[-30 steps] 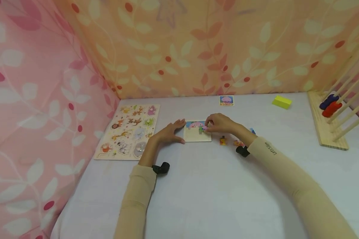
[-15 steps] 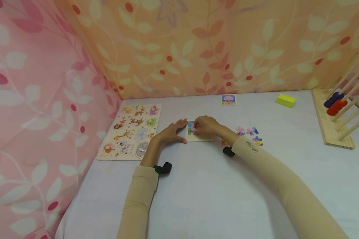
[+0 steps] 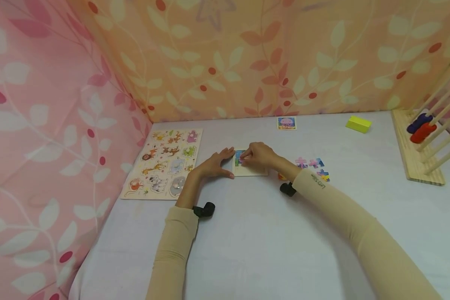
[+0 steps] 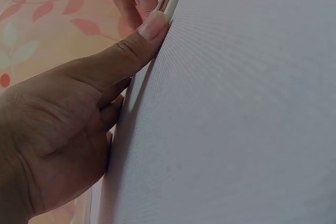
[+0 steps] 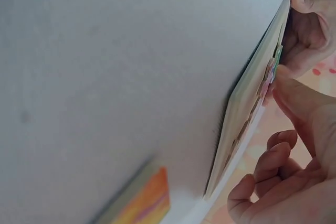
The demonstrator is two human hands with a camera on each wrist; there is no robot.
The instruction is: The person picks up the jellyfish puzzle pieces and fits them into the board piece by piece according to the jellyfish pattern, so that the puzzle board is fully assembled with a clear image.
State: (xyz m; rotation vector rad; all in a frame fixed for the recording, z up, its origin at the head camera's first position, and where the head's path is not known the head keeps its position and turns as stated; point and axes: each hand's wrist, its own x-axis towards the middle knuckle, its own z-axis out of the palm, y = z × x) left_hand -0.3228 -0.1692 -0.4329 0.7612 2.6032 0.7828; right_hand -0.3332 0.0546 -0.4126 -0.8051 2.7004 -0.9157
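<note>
A small pale puzzle board [image 3: 255, 172] lies on the white surface, its upper left showing blue, green and pink picture pieces. My left hand [image 3: 213, 165] spreads its thumb and fingers along the left end, the thumb [image 4: 131, 51] touching the lower corner in the left wrist view. On the board's upper part, my right hand [image 3: 261, 155] pinches a pink-and-green puzzle piece [image 5: 276, 62], which sits at board level in the right wrist view. Part of the board is hidden beneath that hand. Right of it lie loose puzzle pieces [image 3: 301, 161], several in all.
An animal peg board [image 3: 164, 164] lies at left. Behind the puzzle board is a small jellyfish picture card [image 3: 286, 123]. A yellow block [image 3: 358, 124] and a wooden peg stand [image 3: 420, 166] with blue and red figures are at right. Patterned cloth walls border the back and left.
My right hand has moved left across the puzzle board, from its right end to the upper left part, with the piece. The left hand has stayed at the left end.
</note>
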